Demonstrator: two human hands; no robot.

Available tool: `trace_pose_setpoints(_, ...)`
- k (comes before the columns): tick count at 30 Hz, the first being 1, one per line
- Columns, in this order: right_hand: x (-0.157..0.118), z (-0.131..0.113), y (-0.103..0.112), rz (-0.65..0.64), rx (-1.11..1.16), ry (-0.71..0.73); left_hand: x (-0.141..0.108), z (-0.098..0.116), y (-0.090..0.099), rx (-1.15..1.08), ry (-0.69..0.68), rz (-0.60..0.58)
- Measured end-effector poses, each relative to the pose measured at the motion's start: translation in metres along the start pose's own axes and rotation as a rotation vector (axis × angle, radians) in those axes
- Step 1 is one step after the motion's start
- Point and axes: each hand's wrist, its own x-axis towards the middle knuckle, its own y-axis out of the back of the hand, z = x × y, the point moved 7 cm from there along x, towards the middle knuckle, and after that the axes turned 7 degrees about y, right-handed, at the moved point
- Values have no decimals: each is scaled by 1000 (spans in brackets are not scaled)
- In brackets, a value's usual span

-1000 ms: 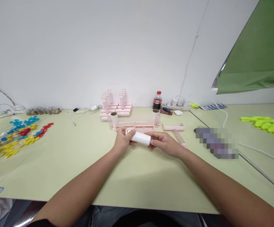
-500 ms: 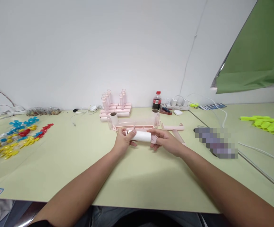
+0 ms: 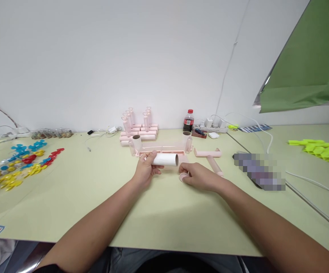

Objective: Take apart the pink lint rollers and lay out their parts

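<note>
My left hand [image 3: 146,168] is wrapped round the left end of a white paper roll [image 3: 164,159], held level above the table. The roll's open right end shows a brown cardboard core. Just right of it and lower, my right hand [image 3: 195,176] pinches a small round pink cap [image 3: 183,176], apart from the roll. Behind my hands lies a long pink plastic case [image 3: 178,153], with a paper roll standing at either end, the left roll [image 3: 136,142] and the right roll [image 3: 186,135]. To the right lie a pink half tube [image 3: 208,152] and a clear pinkish strip [image 3: 214,166].
At the back stand several pink tubes with handles [image 3: 127,125] and stacked pink cases [image 3: 138,138]. A cola bottle [image 3: 188,120] and a power strip [image 3: 212,129] are near the wall. Colourful plastic pieces [image 3: 25,163] lie left, yellow-green pieces [image 3: 320,149] right, near a blurred-out object [image 3: 259,172].
My right hand has drawn the pink cap off to the right and down, away from the roll. The roll's open end now shows, and my left hand still holds it.
</note>
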Motion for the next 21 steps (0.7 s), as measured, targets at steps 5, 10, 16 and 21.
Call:
trace_pose_setpoints(5,3,3,2,41,-57,-5,1,0,2,-23,3,7)
trace_pose_setpoints(10,3,7,14,211,-33,-31,1,0,0,-53,14,-9)
trace_pose_setpoints(16,1,-14,10,269,414,194,-7,-8,-14,-46,84,-116)
trace_pose_setpoints(21,-1,-22,10,324,698,337,-14,-25,-25,39,221,-193)
